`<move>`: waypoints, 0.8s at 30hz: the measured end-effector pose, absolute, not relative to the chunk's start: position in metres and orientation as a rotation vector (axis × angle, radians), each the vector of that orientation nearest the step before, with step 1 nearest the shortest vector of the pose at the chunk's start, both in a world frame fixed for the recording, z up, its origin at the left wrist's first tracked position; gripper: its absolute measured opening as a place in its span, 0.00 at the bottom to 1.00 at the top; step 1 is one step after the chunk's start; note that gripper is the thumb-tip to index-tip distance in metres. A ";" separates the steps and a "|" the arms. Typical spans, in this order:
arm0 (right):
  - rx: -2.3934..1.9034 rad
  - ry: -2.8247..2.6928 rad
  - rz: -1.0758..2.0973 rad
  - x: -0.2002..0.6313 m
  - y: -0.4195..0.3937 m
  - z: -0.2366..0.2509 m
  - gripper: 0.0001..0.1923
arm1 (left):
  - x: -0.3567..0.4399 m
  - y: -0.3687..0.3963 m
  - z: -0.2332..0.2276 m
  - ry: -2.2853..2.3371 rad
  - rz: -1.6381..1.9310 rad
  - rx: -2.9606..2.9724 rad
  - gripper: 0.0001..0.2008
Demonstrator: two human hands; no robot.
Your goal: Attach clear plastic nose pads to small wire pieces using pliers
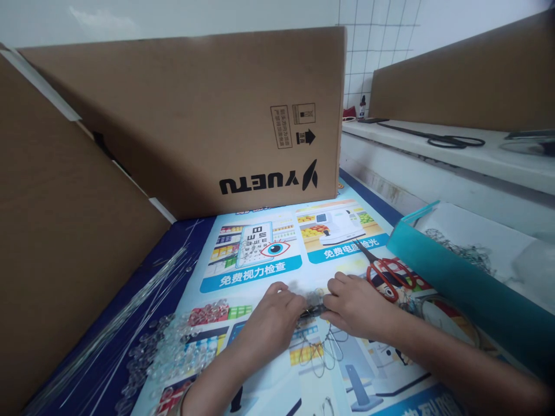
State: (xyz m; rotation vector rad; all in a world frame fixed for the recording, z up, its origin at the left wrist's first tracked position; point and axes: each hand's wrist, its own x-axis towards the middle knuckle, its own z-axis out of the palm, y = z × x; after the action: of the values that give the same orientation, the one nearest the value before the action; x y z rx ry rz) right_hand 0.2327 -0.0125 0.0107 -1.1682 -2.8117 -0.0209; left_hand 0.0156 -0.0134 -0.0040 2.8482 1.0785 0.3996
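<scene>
My left hand and right hand pinch a small beaded wire piece mid-counter; I judge a slip could scatter its beads among the loose beads nearby.
</scene>
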 end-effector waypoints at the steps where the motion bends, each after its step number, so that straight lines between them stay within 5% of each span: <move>1: -1.162 -2.813 -0.023 0.232 -0.013 0.011 0.15 | 0.016 -0.014 -0.004 1.076 0.392 2.849 0.12; 24: -1.112 -2.863 -0.074 0.228 -0.018 0.016 0.14 | 0.018 -0.018 0.002 1.054 0.417 2.872 0.09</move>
State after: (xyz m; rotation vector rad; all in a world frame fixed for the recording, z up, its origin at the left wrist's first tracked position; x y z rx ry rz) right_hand 0.2280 -0.0176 0.0158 -1.1120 -2.8631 -0.0742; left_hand 0.0183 -0.0177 0.0022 2.8725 1.0540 0.4172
